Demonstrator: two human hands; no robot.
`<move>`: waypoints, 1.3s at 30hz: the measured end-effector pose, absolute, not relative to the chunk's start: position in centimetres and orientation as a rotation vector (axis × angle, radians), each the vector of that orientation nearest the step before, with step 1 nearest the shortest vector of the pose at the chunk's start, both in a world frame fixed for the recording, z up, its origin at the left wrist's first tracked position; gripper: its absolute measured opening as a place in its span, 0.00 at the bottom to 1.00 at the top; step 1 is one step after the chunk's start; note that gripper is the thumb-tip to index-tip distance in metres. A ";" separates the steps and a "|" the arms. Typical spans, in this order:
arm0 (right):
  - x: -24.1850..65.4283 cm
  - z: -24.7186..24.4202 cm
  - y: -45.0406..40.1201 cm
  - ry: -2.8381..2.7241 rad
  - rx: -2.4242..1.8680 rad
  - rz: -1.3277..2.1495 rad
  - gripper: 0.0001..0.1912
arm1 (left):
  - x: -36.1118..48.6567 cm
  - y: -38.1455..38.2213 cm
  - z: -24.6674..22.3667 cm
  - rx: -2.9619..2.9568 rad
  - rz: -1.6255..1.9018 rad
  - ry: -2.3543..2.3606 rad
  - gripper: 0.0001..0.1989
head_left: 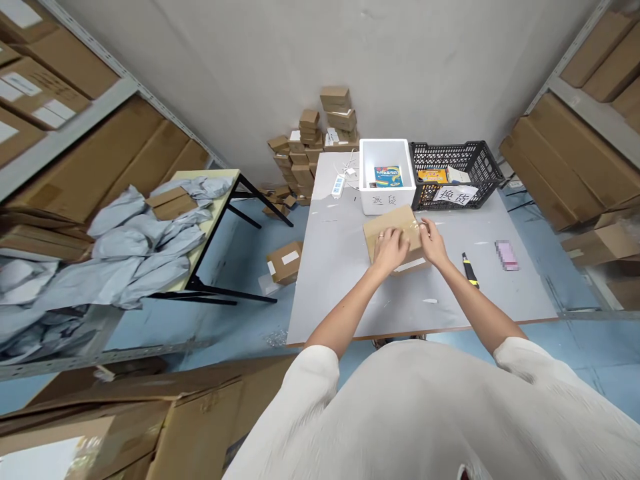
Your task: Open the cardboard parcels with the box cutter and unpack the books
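A taped brown cardboard box [387,223] lies at a slant on the grey table in front of me, with a white label on its near side. My left hand [391,250] rests on the top of the box, its fingers bent and pressing against the cardboard. At the box's right edge, my right hand [433,243] is closed, thumb and fingers gripping near the shiny tape. Exactly what the right fingertips pinch is too small to make out. To the right of my right forearm lies a black and yellow utility knife [470,270], touched by neither hand.
Behind the box stand a white foam bin [387,200] holding a blue booklet and a black crate [425,198] with small boxes. A power strip [339,186] and pink item [508,256] lie on the table [330,287]. Grey parcels [125,243] cover a side table; shelves flank both sides.
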State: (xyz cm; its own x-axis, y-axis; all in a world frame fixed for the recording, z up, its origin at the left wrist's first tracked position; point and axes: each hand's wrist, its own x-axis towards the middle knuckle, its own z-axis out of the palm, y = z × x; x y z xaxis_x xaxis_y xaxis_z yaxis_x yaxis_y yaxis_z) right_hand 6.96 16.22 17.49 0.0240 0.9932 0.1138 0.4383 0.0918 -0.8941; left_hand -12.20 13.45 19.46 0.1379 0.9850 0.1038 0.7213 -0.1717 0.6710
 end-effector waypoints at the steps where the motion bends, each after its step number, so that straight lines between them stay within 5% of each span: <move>1: 6.5 17.4 16.4 -1.535 -1.431 0.895 0.38 | -12.4 13.4 19.5 1.904 0.751 1.692 0.22; 7: 5.7 14.1 17.5 -1.536 -1.413 1.055 0.29 | -16.7 13.3 18.9 1.581 0.788 1.885 0.37; 11: 6.1 10.9 17.3 -1.555 -1.722 0.955 0.23 | -21.7 13.3 18.0 1.441 0.827 1.874 0.30; 22: 3.8 7.1 16.3 -1.637 -1.816 1.038 0.35 | -30.7 12.1 12.8 1.285 0.833 1.960 0.24; 39: 12.8 7.6 15.1 -1.687 -1.921 0.580 0.27 | -22.3 11.3 7.1 1.386 0.689 1.566 0.20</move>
